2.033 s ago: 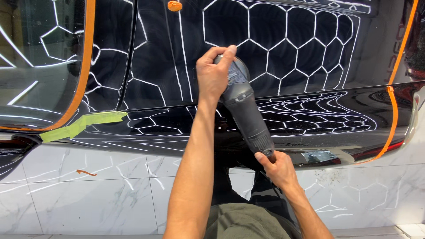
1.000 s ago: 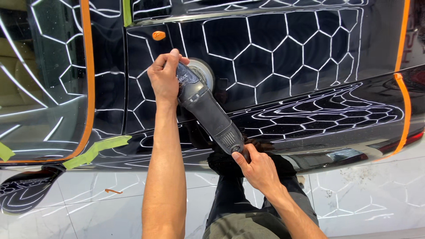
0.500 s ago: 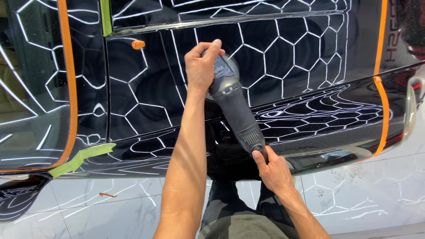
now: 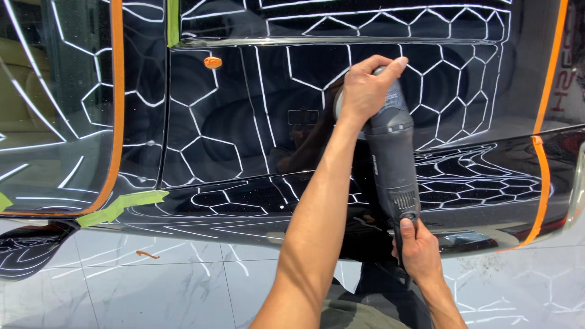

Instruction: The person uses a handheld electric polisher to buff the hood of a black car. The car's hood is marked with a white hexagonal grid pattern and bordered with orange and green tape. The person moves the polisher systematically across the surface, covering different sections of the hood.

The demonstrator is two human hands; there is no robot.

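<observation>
I have the dark grey, long-bodied electric polishing machine (image 4: 390, 158) standing nearly upright against the glossy black car door panel (image 4: 244, 122), its head pressed to the paint high on the panel. My left hand (image 4: 365, 91) is cupped over the head, fingers curled round it. My right hand (image 4: 417, 244) is wrapped tight round the rear handle, low by the sill. Over the last two seconds the machine has swung left and come back right, and is now less tilted, so I judge I am working in overlapping passes. Orange masking tape (image 4: 116, 103) edges the panel, green tape (image 4: 122, 204) lies lower left, and white marble floor tiles (image 4: 183, 286) show below.
</observation>
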